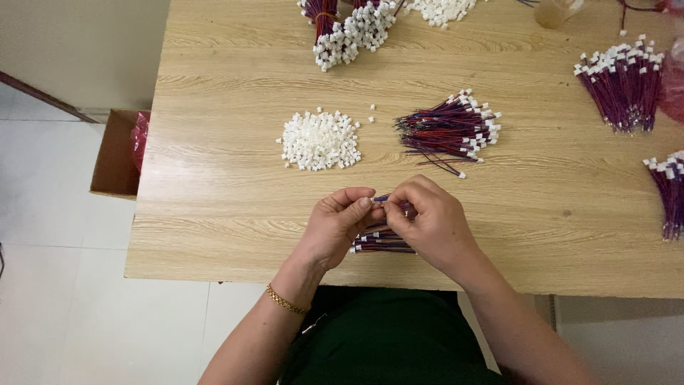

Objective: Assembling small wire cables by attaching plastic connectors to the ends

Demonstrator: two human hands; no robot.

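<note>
- A light wooden bench fills most of the head view; on its left side there is a white tiled floor and an open cardboard box with something pink inside.
- At the far edge of the bench, bundles of wires with white connectors are cut off by the top of the picture, so their full size is not visible.
- At the right edge, a purple wire bundle lies complete, while another bundle below it is cut off by the frame.
- Near the middle of the bench lies a pile of loose white connectors, and just beside it on the right a fan of red and blue wires with white ends.
- The left hand and the right hand meet close to the near edge of the bench, fingertips touching each other.
- The fingers of both hands are closed together in a pinch on a thin wire; the piece between the fingertips is too small to tell clearly.
- Under the hands, a small bunch of finished wires lies on the bench, partly hidden by the right palm.
- A gold bracelet sits on the left wrist.
</note>
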